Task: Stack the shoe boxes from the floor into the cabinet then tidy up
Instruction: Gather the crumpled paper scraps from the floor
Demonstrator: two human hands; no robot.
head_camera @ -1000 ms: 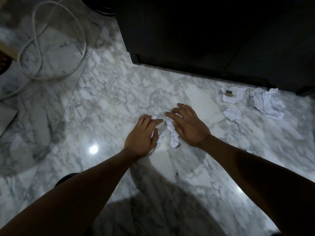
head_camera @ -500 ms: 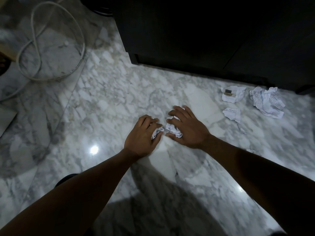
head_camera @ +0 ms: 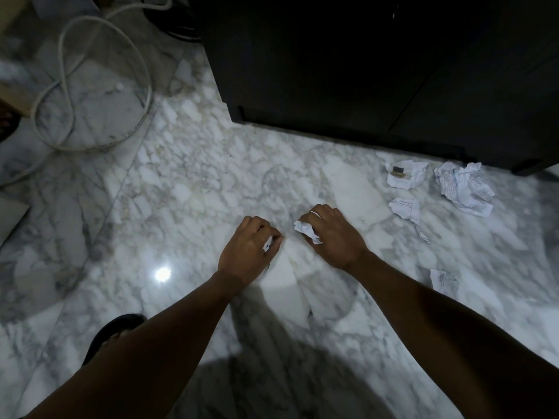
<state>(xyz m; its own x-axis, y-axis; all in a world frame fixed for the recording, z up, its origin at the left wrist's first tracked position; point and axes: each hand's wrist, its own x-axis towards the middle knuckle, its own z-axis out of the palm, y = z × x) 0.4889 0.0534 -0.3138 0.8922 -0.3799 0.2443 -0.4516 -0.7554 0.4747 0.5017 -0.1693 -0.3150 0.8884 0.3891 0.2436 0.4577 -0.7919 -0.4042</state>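
Top L: looped cable (head_camera: 148, 89) on marble floor (head_camera: 196, 182). Centre: L hand (head_camera: 248, 252) low over floor, fingers curled round small scrap (head_camera: 267, 244). Just beside it, not touching: R hand (head_camera: 332, 237), clenched on crumpled wad (head_camera: 307, 232). Behind hands, top R: dark cabinet (head_camera: 363, 71) on floor. R of hands, in front of cabinet, loose papers: flat piece (head_camera: 408, 179) w/ small dark item on it, torn slip (head_camera: 406, 207), big crumple (head_camera: 462, 189), small slip (head_camera: 440, 278) near R forearm.

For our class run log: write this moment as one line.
tidying | left hand grips small scrap | right hand grips crumpled wad | loose papers lie at right
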